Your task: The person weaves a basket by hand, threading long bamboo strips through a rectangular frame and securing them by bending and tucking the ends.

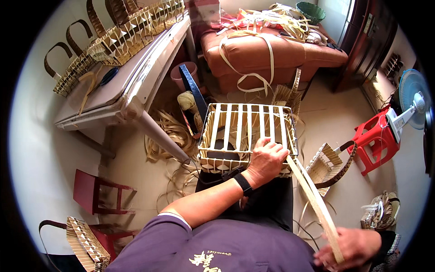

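A half-woven basket (247, 131) of pale bamboo strips rests on my lap, its open frame of upright slats facing up. My left hand (267, 161), with a black wristband, reaches across and presses on the basket's near right rim, fingers curled over the slats. A long flat pale strip (312, 195) runs from that rim down to the lower right. My right hand (351, 247) grips the strip's lower end.
A white table (122, 86) at left carries several finished woven baskets (131, 31). A brown sofa (272, 54) behind holds loose strips. A red plastic stool (374, 138) and a fan (414, 99) stand right. A small handled basket (326, 165) and strip coils (170, 131) lie on the floor.
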Motion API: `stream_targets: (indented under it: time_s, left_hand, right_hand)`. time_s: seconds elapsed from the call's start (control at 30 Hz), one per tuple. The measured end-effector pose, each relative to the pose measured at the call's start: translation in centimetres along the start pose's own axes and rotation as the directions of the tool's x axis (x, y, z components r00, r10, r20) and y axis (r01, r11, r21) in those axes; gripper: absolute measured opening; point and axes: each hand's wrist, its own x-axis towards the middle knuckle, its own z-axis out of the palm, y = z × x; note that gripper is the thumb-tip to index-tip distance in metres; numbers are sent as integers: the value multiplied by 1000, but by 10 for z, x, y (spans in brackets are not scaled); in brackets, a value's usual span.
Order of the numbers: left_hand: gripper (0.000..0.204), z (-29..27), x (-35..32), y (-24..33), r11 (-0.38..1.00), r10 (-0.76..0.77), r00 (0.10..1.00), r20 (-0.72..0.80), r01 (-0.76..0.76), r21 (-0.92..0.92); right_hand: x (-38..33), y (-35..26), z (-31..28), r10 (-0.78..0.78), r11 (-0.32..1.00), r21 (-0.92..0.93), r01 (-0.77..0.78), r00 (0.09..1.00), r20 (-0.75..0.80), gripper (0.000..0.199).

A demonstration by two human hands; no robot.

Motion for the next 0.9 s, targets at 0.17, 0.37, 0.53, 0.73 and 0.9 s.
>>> stream_targets:
  time_s: [0.17, 0.37, 0.53, 0.73, 0.9]
  left_hand:
    - [5, -4, 4, -2, 997, -73, 997, -9, 74, 11]
    - [10, -10, 5, -13, 996, -93, 995, -22, 92, -18]
    - [7, -15, 6, -8, 998, -57, 998, -3, 57, -28]
    - [3, -10, 7, -3, 999, 33, 999, -43, -33, -13]
    - [5, -20, 4, -5, 999, -17, 999, -40, 16, -39]
  right_hand:
    - [-85, 17, 18, 190, 979, -24, -200, 956, -226, 19]
    - [-155, 50, 35, 426, 879, 50, -474, 735, -527, 17]
    - [-192, 90, 52, 529, 744, 158, -650, 426, -734, 16]
    - [-173, 146, 48, 509, 545, 342, -766, -22, -861, 15]
    - [52, 192, -6, 415, 754, 218, -620, 192, -889, 30]
